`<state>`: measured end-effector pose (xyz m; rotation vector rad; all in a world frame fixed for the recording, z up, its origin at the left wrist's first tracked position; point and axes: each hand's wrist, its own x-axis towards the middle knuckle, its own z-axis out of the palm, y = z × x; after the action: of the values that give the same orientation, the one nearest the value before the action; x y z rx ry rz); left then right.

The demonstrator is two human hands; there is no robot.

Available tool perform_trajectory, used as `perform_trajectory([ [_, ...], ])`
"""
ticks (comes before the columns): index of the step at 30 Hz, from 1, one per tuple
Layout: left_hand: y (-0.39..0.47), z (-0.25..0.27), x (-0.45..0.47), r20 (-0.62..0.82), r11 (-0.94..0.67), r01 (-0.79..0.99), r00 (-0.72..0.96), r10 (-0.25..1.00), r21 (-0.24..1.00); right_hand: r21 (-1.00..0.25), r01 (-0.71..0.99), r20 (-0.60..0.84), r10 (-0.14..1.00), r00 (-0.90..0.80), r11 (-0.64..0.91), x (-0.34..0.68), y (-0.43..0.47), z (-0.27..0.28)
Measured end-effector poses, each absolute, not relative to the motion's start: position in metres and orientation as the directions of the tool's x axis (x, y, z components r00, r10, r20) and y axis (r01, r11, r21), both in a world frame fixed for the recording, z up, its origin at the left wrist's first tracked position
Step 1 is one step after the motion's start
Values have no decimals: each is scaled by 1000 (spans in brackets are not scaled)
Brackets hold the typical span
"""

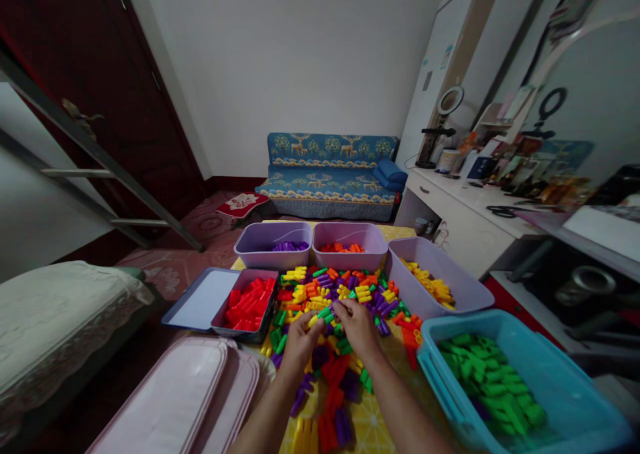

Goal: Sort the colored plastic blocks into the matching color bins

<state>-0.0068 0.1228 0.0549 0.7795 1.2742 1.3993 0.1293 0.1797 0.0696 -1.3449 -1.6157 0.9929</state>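
Over the middle of the table, my left hand (302, 339) and my right hand (356, 324) are close together, fingers pinched. Between them is a short row of plastic connector blocks (325, 315), mostly green with yellow at the left end and a little purple near my right fingers. My left fingers grip the yellow and green end; my right fingertips close on the other end, partly hiding it. Around and below both hands lies a loose pile of tube-shaped connector blocks (325, 281) in yellow, green, purple, orange and red.
Lilac bins hold purple (245, 247), orange (325, 257) and yellow blocks (465, 294). Red blocks (247, 302) fill an open lidded box at left; green ones (493, 381) lie in a blue tub (570, 381) at right. Pale pink lids (170, 394) rest front left.
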Motion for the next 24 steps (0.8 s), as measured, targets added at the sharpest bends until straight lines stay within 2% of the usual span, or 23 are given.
perform_trajectory([
  [3, 119, 58, -13, -212, 145, -271, -235, 949, 952, -989, 145, -32, 997, 77, -43, 136, 190, 58],
  [6, 118, 59, -14, -219, 149, -285, -232, 948, 947, -981, 93, -161, 982, 93, -170, 140, 198, 54],
  [8, 121, 59, -11, -201, 133, -273, -239, 950, 953, -971, 191, -129, 988, 83, -143, 136, 196, 53],
  [11, 124, 58, -5, -164, 109, -230, -237, 958, 967, -957, 289, 0, 1000, 10, -3, 123, 183, 50],
  [14, 122, 57, -6, -118, 87, -161, -196, 973, 983, -968, 243, 29, 989, -145, 64, 114, 172, 45],
  [15, 121, 56, -8, -110, 86, -139, -179, 978, 986, -976, 211, 21, 990, -139, 51, 114, 171, 42],
  [17, 120, 55, -14, -94, 81, -81, -169, 981, 993, -991, 129, -28, 1000, -11, -26, 120, 174, 38],
  [19, 121, 54, -23, -33, 40, 30, -192, 981, 999, -995, 30, -87, 989, 121, -91, 129, 181, 37],
  [21, 125, 53, -31, 104, -55, 225, -212, 972, 973, -994, -35, -111, 983, 144, -107, 137, 189, 37],
  [24, 129, 48, -36, 345, -180, 556, -208, 915, 811, -998, 59, -23, 993, 116, -30, 147, 195, 38],
])
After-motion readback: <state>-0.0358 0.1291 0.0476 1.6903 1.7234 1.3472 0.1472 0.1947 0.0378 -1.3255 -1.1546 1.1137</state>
